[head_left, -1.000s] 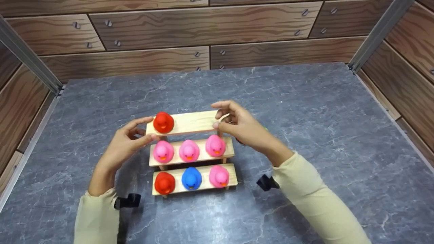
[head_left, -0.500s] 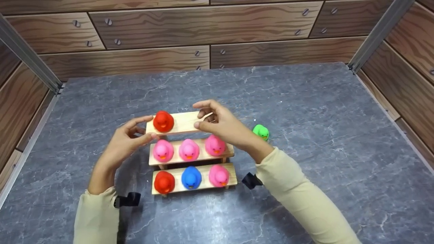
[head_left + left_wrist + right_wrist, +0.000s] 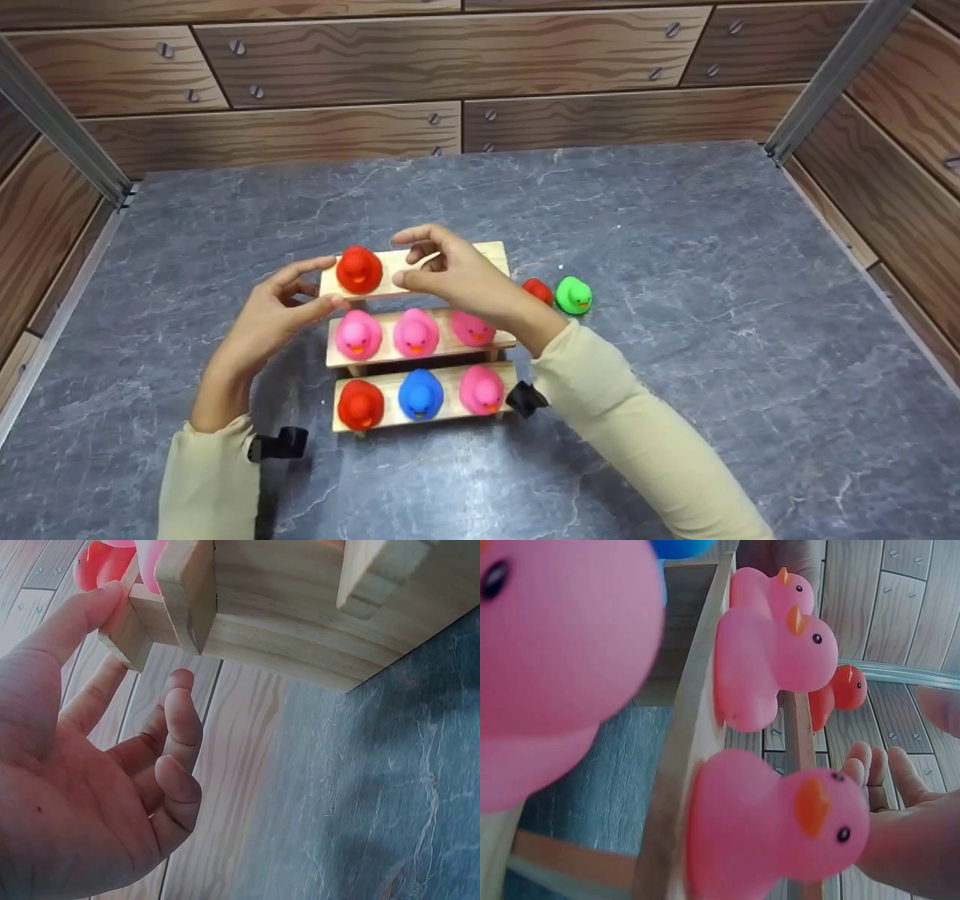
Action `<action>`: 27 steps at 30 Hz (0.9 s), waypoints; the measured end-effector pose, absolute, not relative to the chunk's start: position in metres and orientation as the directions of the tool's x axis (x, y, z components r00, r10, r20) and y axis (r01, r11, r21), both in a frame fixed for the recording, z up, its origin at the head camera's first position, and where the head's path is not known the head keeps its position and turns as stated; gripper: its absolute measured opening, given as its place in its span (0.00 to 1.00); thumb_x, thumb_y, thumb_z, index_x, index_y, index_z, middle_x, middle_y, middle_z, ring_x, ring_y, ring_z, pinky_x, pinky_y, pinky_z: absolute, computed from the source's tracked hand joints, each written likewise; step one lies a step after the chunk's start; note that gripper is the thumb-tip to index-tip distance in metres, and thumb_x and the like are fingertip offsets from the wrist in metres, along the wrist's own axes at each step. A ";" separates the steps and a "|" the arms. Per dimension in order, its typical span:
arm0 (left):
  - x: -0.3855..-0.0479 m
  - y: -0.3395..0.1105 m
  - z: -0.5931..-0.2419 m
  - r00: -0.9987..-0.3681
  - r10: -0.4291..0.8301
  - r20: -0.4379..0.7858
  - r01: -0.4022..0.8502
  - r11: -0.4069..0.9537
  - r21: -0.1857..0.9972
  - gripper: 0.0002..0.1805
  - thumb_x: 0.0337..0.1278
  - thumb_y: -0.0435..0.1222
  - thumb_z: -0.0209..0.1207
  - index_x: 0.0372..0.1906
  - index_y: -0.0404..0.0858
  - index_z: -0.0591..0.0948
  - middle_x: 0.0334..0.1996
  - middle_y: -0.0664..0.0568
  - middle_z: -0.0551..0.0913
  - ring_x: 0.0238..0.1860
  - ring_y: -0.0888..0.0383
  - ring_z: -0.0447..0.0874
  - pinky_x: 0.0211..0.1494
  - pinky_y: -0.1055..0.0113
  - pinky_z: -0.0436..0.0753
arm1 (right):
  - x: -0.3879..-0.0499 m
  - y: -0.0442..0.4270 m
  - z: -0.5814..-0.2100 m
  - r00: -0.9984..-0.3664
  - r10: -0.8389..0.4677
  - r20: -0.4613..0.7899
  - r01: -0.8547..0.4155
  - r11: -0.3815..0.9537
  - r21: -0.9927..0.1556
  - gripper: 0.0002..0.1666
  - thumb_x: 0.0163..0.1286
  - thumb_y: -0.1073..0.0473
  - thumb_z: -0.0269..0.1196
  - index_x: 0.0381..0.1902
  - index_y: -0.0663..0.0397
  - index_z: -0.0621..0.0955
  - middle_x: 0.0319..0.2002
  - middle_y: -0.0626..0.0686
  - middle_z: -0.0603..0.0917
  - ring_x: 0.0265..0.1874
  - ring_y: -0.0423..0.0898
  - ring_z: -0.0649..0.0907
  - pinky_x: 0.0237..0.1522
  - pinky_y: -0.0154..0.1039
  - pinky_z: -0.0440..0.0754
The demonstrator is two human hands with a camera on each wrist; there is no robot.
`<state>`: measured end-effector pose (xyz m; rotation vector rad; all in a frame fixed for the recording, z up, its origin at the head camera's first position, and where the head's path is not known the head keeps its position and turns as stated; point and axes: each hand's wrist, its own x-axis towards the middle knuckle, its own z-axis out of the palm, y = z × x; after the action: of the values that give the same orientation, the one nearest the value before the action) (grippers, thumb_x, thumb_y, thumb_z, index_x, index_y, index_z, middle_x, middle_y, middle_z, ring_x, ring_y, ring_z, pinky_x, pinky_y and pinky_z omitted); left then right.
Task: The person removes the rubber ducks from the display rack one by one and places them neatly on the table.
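Rack (image 3: pixel 491 259) runs left to right, its ducks (image 3: pixel 415 334) facing nearward.

No lettering or numbers can be read.

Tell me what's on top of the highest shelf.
A red duck, at the left end. In the head view, the right hand covers part of the shelf; anything under there is hidden.

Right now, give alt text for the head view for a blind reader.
A left hand pinches the left end of the top wooden shelf, beside a red duck; the right hand is over that shelf. Middle shelf: three pink ducks; bottom shelf: red, blue, pink ducks. On the table at right: a partly hidden red toy and a green duck.
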<state>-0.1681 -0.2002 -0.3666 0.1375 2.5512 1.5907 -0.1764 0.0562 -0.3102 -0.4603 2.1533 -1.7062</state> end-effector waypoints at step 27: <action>-0.167 -0.201 -0.365 -0.983 0.162 -0.085 -0.009 0.422 0.906 0.33 0.57 0.46 0.66 0.67 0.47 0.71 0.42 0.49 0.78 0.39 0.54 0.82 0.44 0.65 0.78 | -0.180 0.022 -0.312 -0.888 -0.437 -0.144 0.019 0.279 -0.960 0.30 0.60 0.59 0.68 0.59 0.53 0.72 0.39 0.50 0.66 0.32 0.40 0.71 0.35 0.30 0.69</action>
<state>-0.1672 -0.2007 -0.3648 0.1363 2.5120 1.6023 -0.1803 0.0215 -0.3120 -0.3781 2.1744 -1.6400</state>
